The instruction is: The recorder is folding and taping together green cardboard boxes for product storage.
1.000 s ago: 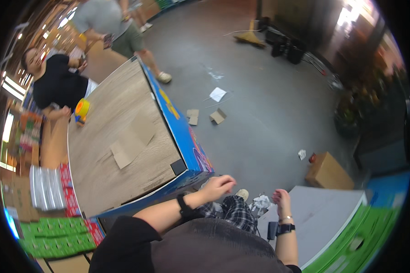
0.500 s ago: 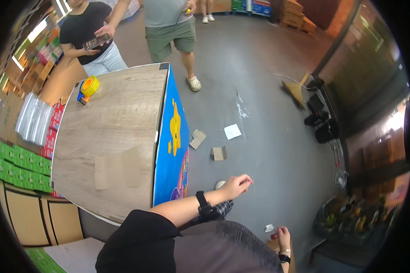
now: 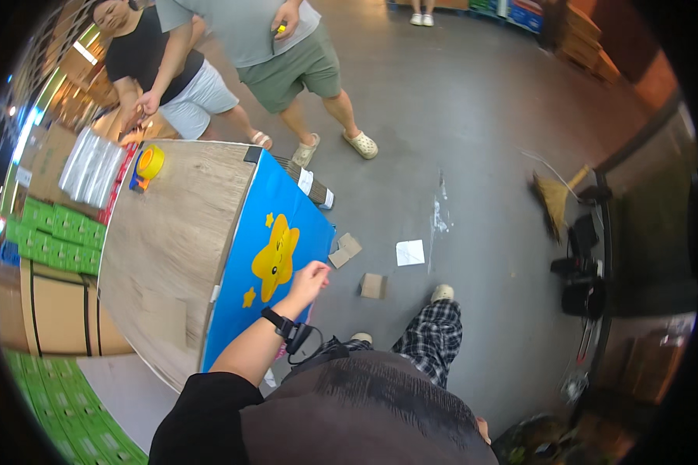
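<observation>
My left hand hangs empty with loosely spread fingers, right beside the blue side panel of a wooden-topped table. The panel carries a yellow star picture. A black watch sits on that wrist. Only a sliver of my right hand shows past my dark top at the lower edge, so its fingers are hidden. My legs in checked trousers stand on the grey floor.
Two people stand at the table's far end. A yellow tape roll and clear wrapped packs lie there. Cardboard scraps and white paper litter the floor. A broom lies right; green boxes stack left.
The view has swung and the table now lies closer and more upright. My left hand has drawn in from over the floor to the blue panel. My right hand has slid almost out of sight.
</observation>
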Tool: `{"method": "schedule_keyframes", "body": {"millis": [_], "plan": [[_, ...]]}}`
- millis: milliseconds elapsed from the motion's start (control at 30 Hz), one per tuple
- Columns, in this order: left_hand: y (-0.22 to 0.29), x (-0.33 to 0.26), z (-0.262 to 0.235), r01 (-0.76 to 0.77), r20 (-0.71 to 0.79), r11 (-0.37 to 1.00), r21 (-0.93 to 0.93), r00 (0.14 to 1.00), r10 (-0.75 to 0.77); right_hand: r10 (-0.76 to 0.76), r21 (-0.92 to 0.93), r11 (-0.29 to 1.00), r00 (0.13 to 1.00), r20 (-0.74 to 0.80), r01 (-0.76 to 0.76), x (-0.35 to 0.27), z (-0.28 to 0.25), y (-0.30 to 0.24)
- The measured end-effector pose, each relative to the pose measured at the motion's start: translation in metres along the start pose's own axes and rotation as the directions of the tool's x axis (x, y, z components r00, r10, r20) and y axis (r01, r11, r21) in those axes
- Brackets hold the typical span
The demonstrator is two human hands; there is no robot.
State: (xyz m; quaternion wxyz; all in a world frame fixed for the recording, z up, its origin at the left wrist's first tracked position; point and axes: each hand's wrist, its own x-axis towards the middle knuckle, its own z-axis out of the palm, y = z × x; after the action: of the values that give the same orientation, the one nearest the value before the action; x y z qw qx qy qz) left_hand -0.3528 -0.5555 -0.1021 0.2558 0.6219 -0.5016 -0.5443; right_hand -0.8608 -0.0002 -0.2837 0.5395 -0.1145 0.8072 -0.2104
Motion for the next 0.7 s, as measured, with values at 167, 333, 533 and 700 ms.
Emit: {"method": "schedule_keyframes", "body": {"millis": [167,333,533,700], "plan": [[-0.002,0.041,0.011,0.142,-0.372,0.988,0.053,0.921,-0.113,-0.153,-0.548,0.805,0.973,0.175,0.225,0.142,-0.101,-0.201],[0.027,0.06,0.046,0.212,-0.473,0.976,-0.053,0.855,-0.211,-0.384,-0.448,0.823,0.923,0.013,0.348,0.27,-0.202,-0.453],[0.063,0.083,0.047,0.169,-0.56,0.968,-0.184,0.792,-0.244,-0.504,-0.526,0.694,0.853,0.133,0.492,0.368,-0.117,-0.748],[0.078,0.176,0.025,0.071,-0.641,0.96,-0.269,0.731,-0.233,-0.535,-0.493,0.463,0.676,0.507,0.736,0.365,0.088,-0.889]]}}
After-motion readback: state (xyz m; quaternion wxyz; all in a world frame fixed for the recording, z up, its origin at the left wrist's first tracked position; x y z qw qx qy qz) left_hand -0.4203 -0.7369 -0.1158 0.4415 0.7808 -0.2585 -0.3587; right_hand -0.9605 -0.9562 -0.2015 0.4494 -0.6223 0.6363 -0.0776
